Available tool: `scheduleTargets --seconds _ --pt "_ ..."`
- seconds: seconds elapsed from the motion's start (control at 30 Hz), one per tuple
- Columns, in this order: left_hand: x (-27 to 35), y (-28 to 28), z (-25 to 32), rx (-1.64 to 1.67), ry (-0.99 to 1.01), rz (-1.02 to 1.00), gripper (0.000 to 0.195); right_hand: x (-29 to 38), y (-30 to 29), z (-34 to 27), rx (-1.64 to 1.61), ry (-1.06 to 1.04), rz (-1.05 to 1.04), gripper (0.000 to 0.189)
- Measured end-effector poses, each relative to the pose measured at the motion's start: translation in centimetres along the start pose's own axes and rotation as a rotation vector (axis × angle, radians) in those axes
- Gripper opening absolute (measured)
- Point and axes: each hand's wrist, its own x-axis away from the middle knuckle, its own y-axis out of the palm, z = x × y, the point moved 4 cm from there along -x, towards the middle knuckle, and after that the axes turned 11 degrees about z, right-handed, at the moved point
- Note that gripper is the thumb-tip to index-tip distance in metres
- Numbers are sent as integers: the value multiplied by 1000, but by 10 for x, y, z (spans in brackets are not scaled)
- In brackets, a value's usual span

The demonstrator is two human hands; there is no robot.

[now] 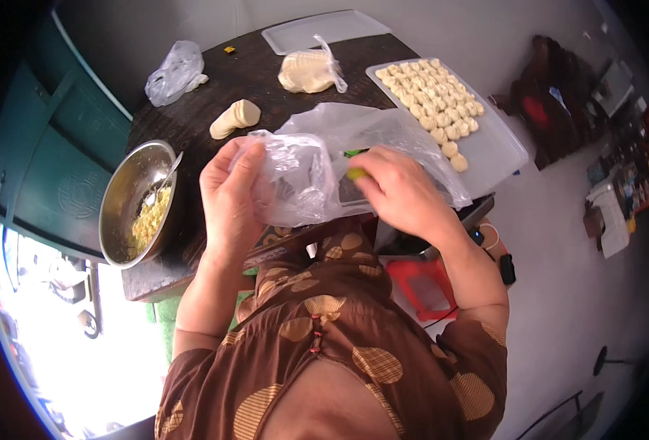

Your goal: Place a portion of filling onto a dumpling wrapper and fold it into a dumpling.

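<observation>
My left hand (233, 190) grips the edge of a clear plastic bag (302, 181), which hangs between my hands over the near side of the table. My right hand (404, 195) pinches a small yellow-green item (357, 174), too blurred to name, at the bag's right side. Under and behind the bag lies a larger translucent plastic sheet or bag (357, 124), with a bit of green beside my right fingers. A stack of round dough wrappers (235, 118) lies on its side beyond my left hand. More wrappers sit in a tied plastic bag (307, 71) farther back.
At the left, a steel bowl (112, 212) holds yellowish filling and a spoon (173, 168). Rows of filled dumplings (431, 96) stand on a white tray (497, 148) at the right. A crumpled plastic bag (176, 74) and another tray (324, 30) lie at the back of the dark table (192, 118).
</observation>
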Motion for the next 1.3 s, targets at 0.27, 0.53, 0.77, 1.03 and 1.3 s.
scheduleTargets --seconds 0.27,0.53,0.77,1.03,1.3 --pt "-12 -1 -4 11 -16 -111 18 51 -27 -93 -1626 -242 -392 22" --pt "-1 9 0 -20 89 13 23 30 -50 -116 -1865 -699 -412 24" --pt "9 11 5 -38 96 105 21 42 -41 -115 -1829 -571 -327 16" --pt "11 -5 4 29 44 35 12 5 -2 3 -381 165 20 17" --pt "11 -6 -1 8 26 -14 16 -46 113 99 533 -182 -84 19"
